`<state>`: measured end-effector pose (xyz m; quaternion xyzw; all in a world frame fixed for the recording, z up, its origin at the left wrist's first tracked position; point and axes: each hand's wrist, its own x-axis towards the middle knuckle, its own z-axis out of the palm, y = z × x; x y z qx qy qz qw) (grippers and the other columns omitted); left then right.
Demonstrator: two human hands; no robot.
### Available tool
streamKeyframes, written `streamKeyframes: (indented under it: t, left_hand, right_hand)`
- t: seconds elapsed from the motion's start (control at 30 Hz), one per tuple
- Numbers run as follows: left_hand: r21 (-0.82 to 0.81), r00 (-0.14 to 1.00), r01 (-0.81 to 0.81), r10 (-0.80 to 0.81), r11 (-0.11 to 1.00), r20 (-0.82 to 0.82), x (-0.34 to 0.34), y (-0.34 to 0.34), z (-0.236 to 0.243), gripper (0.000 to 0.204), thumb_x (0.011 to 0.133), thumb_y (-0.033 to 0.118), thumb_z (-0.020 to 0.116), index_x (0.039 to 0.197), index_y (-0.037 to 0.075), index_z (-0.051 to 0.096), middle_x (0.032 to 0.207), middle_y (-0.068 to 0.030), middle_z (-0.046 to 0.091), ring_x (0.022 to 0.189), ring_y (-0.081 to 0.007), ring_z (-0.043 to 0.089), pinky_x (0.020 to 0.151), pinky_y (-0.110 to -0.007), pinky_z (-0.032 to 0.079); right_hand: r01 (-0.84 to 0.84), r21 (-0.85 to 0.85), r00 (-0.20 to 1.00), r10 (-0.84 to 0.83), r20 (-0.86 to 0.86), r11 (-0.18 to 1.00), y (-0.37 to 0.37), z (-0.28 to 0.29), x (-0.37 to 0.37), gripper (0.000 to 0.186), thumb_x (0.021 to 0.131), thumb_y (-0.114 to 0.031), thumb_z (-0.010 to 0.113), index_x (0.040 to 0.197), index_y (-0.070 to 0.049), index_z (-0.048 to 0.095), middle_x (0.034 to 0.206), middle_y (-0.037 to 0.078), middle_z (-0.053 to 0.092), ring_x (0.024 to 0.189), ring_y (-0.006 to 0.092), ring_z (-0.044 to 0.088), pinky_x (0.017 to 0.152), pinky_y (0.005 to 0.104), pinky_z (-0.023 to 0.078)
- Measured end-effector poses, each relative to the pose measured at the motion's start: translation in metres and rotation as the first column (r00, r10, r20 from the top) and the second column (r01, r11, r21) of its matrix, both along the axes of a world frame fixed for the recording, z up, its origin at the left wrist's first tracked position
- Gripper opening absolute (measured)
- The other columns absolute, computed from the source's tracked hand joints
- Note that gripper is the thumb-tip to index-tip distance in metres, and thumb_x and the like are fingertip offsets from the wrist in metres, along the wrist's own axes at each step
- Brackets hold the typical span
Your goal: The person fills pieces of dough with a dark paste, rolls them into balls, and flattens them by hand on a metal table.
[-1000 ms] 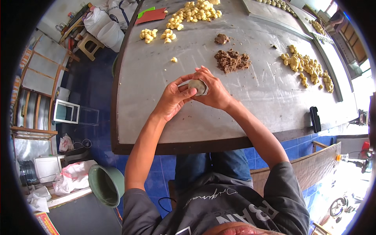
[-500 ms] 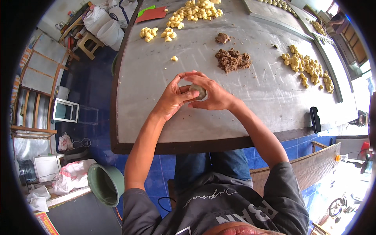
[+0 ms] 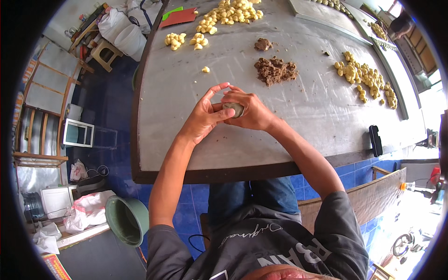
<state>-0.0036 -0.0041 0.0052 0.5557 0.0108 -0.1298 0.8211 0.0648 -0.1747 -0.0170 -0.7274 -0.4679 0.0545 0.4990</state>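
Observation:
Above the near part of the metal tabletop (image 3: 186, 156), my two hands close around a small round grey-green piece (image 3: 238, 109); its exact kind does not show. My left hand (image 3: 201, 117) presses it with the thumb from the near left side, other fingers curved on its far side. Curled over its right and top edges, my right hand (image 3: 254, 111) cups the same piece. Beyond the hands lie a brown crumbly mound (image 3: 275, 71) and a smaller brown lump (image 3: 263, 44). One yellow dough piece (image 3: 206, 69) sits alone to the left of the mound.
Yellow dough balls form a large pile (image 3: 235, 13) at the back and another group (image 3: 364, 77) at right. Red and green flat scrapers (image 3: 179, 17) lie at the far left edge. A black case (image 3: 375, 141) rests near the right edge. A green basin (image 3: 133, 210) stands lower left.
My right hand has closed in more tightly around the round piece, its thumb and fingers now nearer my left hand. The piles on the table stay the same.

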Motion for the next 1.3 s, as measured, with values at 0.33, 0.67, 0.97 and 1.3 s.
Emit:
streamKeyframes:
  t: [0.33, 0.67, 0.97, 1.3]
  left_hand:
    - [-0.086, 0.999, 0.043, -0.044, 0.995, 0.001, -0.001, 0.004, 0.002, 0.075, 0.085, 0.009, 0.073, 0.147, 0.009, 0.03, 0.104, -0.0099, 0.068, 0.098, -0.0162, 0.066, 0.086, -0.033, 0.055]
    - [-0.083, 1.0, 0.022, -0.022, 0.996, 0.005, -0.001, 0.003, 0.005, 0.076, 0.084, 0.012, 0.074, 0.146, 0.008, 0.03, 0.101, -0.0082, 0.068, 0.097, -0.0157, 0.066, 0.085, -0.031, 0.056]
    - [0.034, 0.999, 0.03, -0.031, 0.999, 0.026, -0.001, 0.003, 0.0, 0.084, 0.077, 0.006, 0.079, 0.146, 0.009, 0.032, 0.101, -0.007, 0.068, 0.094, -0.0137, 0.065, 0.083, -0.029, 0.052]
    - [0.07, 0.997, 0.077, -0.078, 0.995, 0.007, -0.004, 0.003, 0.007, 0.093, 0.074, 0.004, 0.082, 0.149, 0.009, 0.027, 0.098, -0.005, 0.066, 0.095, -0.0128, 0.063, 0.089, -0.028, 0.049]
  right_hand:
    - [-0.011, 0.024, 0.995, 0.013, -0.1, 1.0, 0.002, 0.001, -0.002, 0.045, 0.069, -0.014, 0.083, 0.108, -0.006, 0.063, 0.112, 0.013, 0.063, 0.104, 0.0332, 0.062, 0.088, 0.0406, 0.052]
    - [0.057, 0.054, 0.996, -0.053, -0.066, 0.997, 0.002, 0.008, -0.007, 0.054, 0.068, -0.018, 0.085, 0.114, -0.003, 0.06, 0.111, 0.014, 0.063, 0.101, 0.0346, 0.063, 0.087, 0.0413, 0.052]
    - [-0.088, -0.019, 0.993, 0.09, 0.081, 0.996, 0.003, -0.002, -0.002, 0.055, 0.069, -0.017, 0.083, 0.117, -0.003, 0.059, 0.12, 0.016, 0.06, 0.103, 0.036, 0.063, 0.094, 0.0427, 0.05]
    - [-0.042, 0.014, 0.997, 0.043, -0.07, 0.999, 0.005, 0.009, -0.011, 0.035, 0.071, -0.013, 0.078, 0.101, -0.005, 0.063, 0.096, 0.012, 0.064, 0.09, 0.032, 0.064, 0.077, 0.0397, 0.053]
